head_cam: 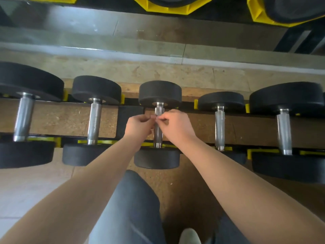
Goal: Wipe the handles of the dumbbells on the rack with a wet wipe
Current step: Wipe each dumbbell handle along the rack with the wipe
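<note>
Five round-headed matte black dumbbells lay in a row across mid-frame on a black rack (129,118) with yellow cradles. The centre dumbbell (160,93) had a knurled steel handle (157,136), which showed between both hands. Left hand (139,125) and right hand (175,126), fingers curled, met fingertip to fingertip over the handle, pinching a tiny pale scrap (156,117); cannot tell if it was the wipe

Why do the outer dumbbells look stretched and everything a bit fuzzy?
Head view: the wide-angle lens stretches the leftmost dumbbell; overall softness hides what, if anything, the left hand and right hand pinch over the middle handle.
</note>
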Demonstrator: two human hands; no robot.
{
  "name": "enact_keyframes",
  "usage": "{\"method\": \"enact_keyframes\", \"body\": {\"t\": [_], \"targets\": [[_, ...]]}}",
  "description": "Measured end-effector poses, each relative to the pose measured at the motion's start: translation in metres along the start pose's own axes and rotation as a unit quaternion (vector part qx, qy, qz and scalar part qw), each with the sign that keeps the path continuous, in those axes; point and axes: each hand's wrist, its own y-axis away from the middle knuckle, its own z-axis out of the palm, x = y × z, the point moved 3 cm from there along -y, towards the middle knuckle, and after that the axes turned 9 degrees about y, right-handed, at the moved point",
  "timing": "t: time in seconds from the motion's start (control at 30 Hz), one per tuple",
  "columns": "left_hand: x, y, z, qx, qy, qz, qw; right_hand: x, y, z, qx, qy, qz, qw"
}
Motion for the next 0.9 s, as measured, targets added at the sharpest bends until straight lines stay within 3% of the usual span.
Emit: {"method": "enact_keyframes", "body": {"t": [0.17, 0.37, 0.5, 0.6, 0.9], "targets": [[-0.006, 0.01, 0.003, 0.02, -0.014, 0.016, 1.0, 0.003, -0.003, 0.001, 0.005, 0.069, -0.095, 0.993], [0.0, 0.023, 0.013, 0.061, -0.21, 0.138, 0.966, 0.017, 0.003, 0.005, -0.121, 0.035, -0.145, 0.981], [-0.001, 0.023, 0.015, 0.077, -0.233, 0.152, 0.957, 0.028, -0.019, 0.003, -0.006, -0.025, -0.113, 0.993], [-0.003, 0.025, 0.014, 0.094, -0.222, 0.15, 0.959, 0.03, -0.033, 0.002, 0.036, -0.026, -0.128, 0.991], [0.003, 0.028, 0.019, 0.111, -0.231, 0.147, 0.955, 0.029, -0.018, -0.001, 0.031, 0.054, -0.213, 0.975]]}}
